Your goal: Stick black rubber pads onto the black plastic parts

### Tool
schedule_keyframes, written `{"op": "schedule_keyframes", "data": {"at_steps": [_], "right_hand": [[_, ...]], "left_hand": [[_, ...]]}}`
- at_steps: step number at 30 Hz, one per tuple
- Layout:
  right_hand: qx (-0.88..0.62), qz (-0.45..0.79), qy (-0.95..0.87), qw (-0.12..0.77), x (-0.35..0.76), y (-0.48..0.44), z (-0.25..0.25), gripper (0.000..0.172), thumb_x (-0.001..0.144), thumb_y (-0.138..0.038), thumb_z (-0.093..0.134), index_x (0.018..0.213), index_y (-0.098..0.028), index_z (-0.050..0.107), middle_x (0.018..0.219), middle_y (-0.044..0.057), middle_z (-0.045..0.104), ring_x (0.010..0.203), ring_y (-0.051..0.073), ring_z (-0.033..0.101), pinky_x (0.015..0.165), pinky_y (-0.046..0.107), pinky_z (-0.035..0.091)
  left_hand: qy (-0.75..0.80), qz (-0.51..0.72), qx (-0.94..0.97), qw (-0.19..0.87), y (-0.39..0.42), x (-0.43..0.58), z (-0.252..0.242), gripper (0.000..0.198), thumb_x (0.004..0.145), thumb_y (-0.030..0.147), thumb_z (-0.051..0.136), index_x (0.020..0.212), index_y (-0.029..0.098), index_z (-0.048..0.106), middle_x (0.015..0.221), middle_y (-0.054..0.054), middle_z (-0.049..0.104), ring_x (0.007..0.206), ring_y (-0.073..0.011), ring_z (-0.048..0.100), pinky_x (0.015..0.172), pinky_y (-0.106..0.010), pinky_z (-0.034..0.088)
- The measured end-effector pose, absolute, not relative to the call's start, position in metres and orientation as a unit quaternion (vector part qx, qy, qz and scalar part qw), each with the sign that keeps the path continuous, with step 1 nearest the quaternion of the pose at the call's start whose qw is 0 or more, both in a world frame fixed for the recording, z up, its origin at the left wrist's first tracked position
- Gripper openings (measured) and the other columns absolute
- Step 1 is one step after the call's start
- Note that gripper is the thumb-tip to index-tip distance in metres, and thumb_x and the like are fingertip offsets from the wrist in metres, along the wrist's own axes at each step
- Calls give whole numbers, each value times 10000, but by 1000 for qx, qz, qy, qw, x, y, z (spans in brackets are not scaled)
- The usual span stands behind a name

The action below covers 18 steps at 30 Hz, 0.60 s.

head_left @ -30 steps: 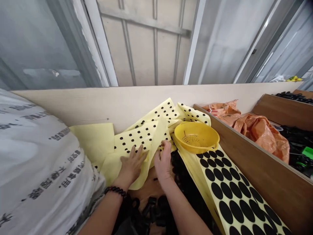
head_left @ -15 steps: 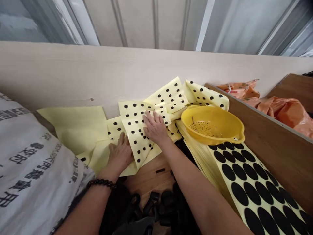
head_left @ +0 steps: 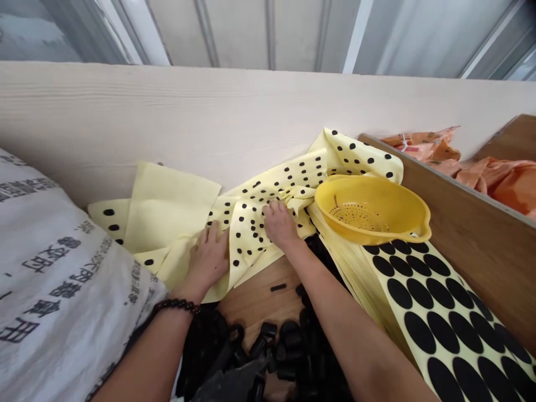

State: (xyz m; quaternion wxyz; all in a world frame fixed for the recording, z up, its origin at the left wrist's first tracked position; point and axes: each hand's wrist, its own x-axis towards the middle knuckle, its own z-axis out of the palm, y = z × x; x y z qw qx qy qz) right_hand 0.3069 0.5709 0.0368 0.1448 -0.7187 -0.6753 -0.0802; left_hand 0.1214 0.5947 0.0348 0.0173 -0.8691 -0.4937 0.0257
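Loose pale yellow sheets with small black dots lie crumpled against a light wooden back board. My left hand lies flat on the lower edge of one sheet, fingers spread; a dark bead bracelet circles its wrist. My right hand presses on the dotted sheets just left of a yellow plastic colander, its fingers curled into the paper. Whether it pinches a sheet I cannot tell. A plain yellow sheet stands folded up at the left.
A stack of yellow sheets with large black discs runs to the lower right under the colander. Several small black rubber pieces lie on the wooden surface below. A white printed sack fills the left. Orange bags sit behind a brown divider.
The dotted sheets have been pushed together and crumpled toward the colander, and a plain sheet has risen at the left. My right hand moved slightly right and down; my left stays on the lower sheet.
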Motion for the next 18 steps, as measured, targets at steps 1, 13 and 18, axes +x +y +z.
{"op": "schedule_keyframes", "data": {"at_steps": [1,13,18], "right_hand": [[-700,-90,-691,156,304,571,45,321,891,-133,363,1156,-153,543,1262,141,524,1147,270,458,938,405,377],[-762,-101,-631,105,338,583,18,269,886,-275,504,1072,-101,589,1065,142,609,1048,284,512,941,452,355],[-768,-72,-633,71,342,588,13,234,906,-342,528,974,-133,609,1024,66,615,986,212,561,881,411,416]], "left_hand": [[-493,29,-869,17,595,122,35,535,799,148,446,1333,166,408,1496,-195,222,1330,-370,251,934,-526,411],[-488,32,-872,-14,594,118,36,483,873,167,351,1351,209,400,1400,-134,402,1232,-320,410,948,-479,414],[-537,-91,-837,49,596,120,52,458,910,210,283,1344,83,354,1454,-189,262,1323,-322,261,1074,-439,276]]}}
